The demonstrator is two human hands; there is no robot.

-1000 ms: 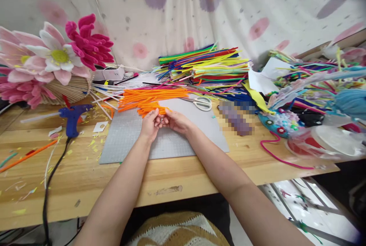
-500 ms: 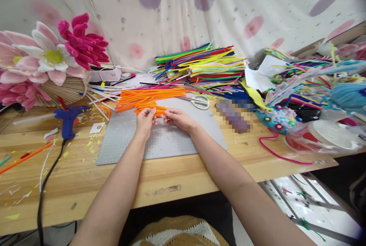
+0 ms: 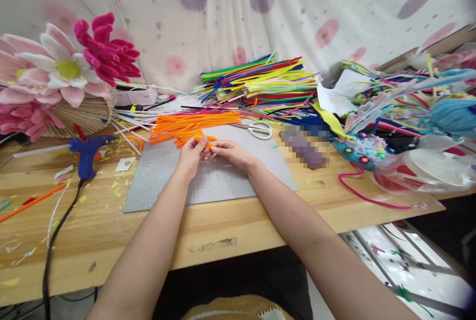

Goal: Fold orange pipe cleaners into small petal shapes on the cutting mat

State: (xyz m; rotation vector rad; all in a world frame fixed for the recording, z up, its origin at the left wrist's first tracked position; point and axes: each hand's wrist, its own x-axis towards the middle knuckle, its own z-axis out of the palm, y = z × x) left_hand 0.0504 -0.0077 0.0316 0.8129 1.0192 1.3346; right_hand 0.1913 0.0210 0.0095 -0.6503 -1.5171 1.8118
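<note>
Close together over the grey cutting mat (image 3: 223, 188), my left hand (image 3: 191, 156) and my right hand (image 3: 234, 154) pinch an orange pipe cleaner (image 3: 209, 144) between thumbs and fingers. Part of it is hidden by the fingers, so its full shape cannot be made out. Just behind the hands, a bundle of orange pipe cleaners (image 3: 193, 122) lies across the mat's far edge, with shorter orange pieces in front. White-handled scissors (image 3: 259, 130) rest at the mat's far side, to the right of the bundle.
A blue glue gun (image 3: 87, 154) with a black cord stands left of the mat, near yellow scraps. Fluffy flowers (image 3: 69, 69) fill the far left. Multicoloured pipe cleaners (image 3: 260, 82) are piled at the back. A plastic-wrapped tub (image 3: 427, 171) and a pink pipe cleaner (image 3: 366, 196) lie right.
My hands have drawn closer together, and the orange piece between them now appears shorter and bunched at the fingertips. The view has shifted slightly.
</note>
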